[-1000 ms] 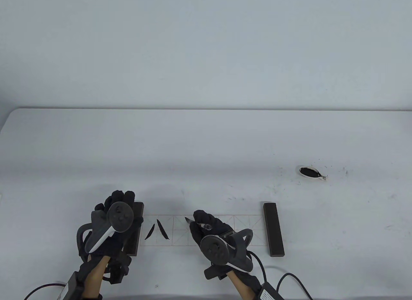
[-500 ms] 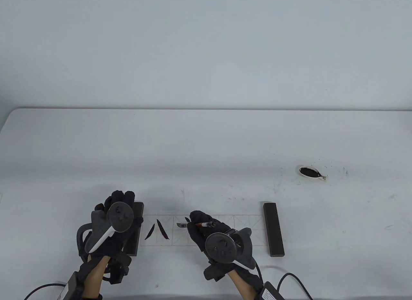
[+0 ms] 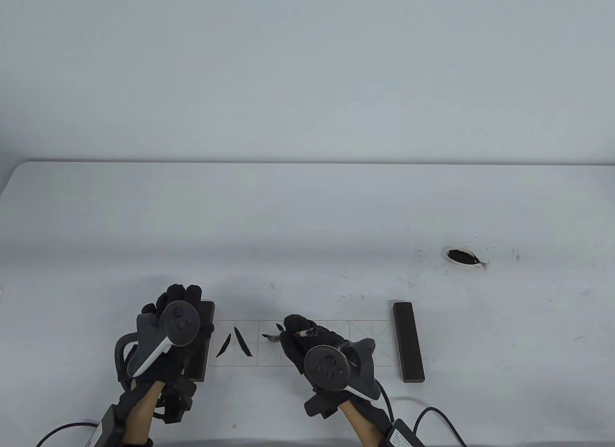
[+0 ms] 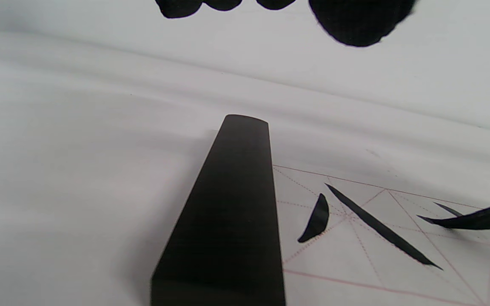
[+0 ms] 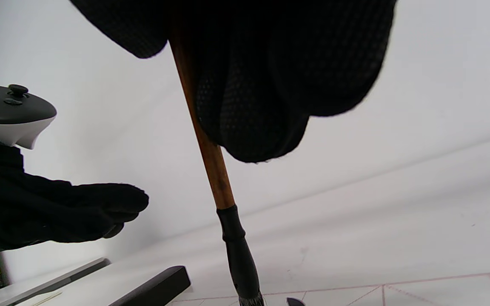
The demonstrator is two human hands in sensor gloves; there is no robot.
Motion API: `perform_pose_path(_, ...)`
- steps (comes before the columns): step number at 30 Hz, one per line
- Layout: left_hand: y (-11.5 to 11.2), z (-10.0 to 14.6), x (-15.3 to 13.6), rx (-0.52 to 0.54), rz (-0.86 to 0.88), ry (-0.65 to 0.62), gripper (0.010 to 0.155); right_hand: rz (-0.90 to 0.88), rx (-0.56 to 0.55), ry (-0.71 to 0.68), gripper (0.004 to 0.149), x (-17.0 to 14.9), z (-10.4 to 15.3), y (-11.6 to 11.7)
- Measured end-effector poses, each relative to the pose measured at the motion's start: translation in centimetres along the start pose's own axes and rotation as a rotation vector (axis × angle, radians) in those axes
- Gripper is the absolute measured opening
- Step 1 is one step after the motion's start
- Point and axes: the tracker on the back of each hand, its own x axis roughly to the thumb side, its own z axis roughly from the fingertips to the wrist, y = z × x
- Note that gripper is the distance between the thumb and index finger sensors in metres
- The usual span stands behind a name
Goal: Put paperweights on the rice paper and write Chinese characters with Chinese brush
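The rice paper, a strip with a red grid, lies near the front edge between two dark paperweights. My left hand lies with straight fingers over the left paperweight; its fingertips stand clear of the bar. My right hand grips the brush, whose black tip touches the second cell. Two ink strokes fill the first cell. A short mark sits in the second cell. The right paperweight holds the strip's right end.
An ink dish sits at the back right, with ink specks on the table around it. Glove cables trail off the front edge. The white table stretches away behind the paper.
The brush tip has left the short upper mark in the second cell and moved down and left, laying a new stroke. My right hand shifted slightly with it. The left hand stayed put.
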Motion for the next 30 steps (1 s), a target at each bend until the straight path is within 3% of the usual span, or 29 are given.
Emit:
perform_pose_path(10,-0.1,0.0,0.1,-0.004,0.000,0.002,0.083,0.180,-0.065,0.080,0.041,-0.4,0.4,-1.4)
perform_pose_path(15,-0.1,0.0,0.1,-0.005,0.000,0.003,0.083,0.117,-0.131,0.048,0.042,0.1,0.9,-1.7)
perform_pose_path(19,-0.1,0.0,0.0,-0.006,-0.003,0.004,0.083,0.037,-0.100,0.021,0.043,0.6,0.9,-1.3)
perform_pose_path(30,-0.1,0.0,0.1,-0.007,-0.002,0.002,0.083,0.061,-0.054,-0.001,0.043,0.8,0.9,-0.5)
